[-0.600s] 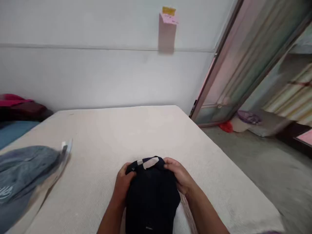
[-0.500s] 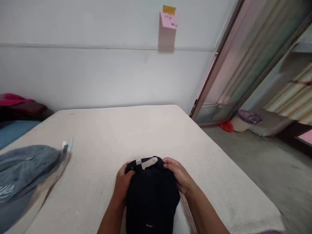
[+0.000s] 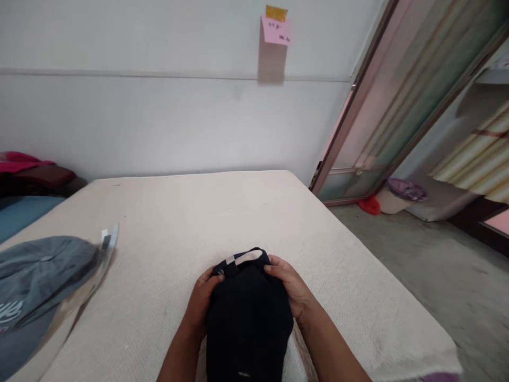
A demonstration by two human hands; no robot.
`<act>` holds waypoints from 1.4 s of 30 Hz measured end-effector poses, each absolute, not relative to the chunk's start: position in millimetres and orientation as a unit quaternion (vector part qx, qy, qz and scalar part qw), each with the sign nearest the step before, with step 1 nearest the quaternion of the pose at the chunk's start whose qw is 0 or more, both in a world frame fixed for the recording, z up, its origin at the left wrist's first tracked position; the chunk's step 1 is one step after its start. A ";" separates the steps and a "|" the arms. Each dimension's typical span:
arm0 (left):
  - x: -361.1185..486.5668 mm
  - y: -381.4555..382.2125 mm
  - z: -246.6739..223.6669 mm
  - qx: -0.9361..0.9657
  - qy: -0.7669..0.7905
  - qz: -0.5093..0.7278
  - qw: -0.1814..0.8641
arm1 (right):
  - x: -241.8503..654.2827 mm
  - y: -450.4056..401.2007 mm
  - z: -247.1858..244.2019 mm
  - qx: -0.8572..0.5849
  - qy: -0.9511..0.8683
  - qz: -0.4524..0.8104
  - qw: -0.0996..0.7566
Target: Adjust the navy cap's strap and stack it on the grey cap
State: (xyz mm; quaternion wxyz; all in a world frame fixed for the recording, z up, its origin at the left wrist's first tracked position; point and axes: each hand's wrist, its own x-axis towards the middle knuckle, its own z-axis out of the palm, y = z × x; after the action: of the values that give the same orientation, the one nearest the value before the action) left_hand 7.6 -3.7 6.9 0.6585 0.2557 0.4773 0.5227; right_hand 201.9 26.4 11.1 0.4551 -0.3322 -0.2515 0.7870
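Note:
A dark navy cap (image 3: 247, 323) is held low over the pale cover at the bottom middle, its back strap and light label facing away from me. My left hand (image 3: 203, 297) grips the strap end on the left, thumb on top. On the right edge, my right hand (image 3: 289, 284) pinches the cap with the thumb above and fingers around the side. Off to the left lies a grey cap (image 3: 51, 270) with white lettering, sitting on a clear plastic bag (image 3: 97, 281). The navy cap's front runs off the bottom of the view.
The cream cover (image 3: 191, 212) spreads over the bed-like surface up to a white wall (image 3: 159, 122). A pink note (image 3: 275, 32) is taped there. Folded dark red and pink cloth (image 3: 40, 172) lies at far left. A lined bin (image 3: 397, 196) stands on the floor by the sliding door.
The far edge of the navy cap has tilted slightly, its strap shifting a little up and right. Both hands keep their hold. The grey cap stays put.

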 end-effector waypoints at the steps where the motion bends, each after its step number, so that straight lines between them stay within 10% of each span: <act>1: 6.9 -5.5 7.3 0.252 0.464 0.513 0.677 | 202.4 26.8 11.1 -0.322 -0.237 0.790 0.464; 42: 11.9 -4.2 12.9 0.095 0.450 0.608 0.647 | 202.3 18.5 18.7 -0.357 -0.240 0.803 0.412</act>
State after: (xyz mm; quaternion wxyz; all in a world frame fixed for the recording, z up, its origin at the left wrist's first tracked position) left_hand 11.9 -4.2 12.9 0.6471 0.0948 0.4505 0.6078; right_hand 202.3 18.5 18.7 0.4120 -0.3567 -0.2402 0.8033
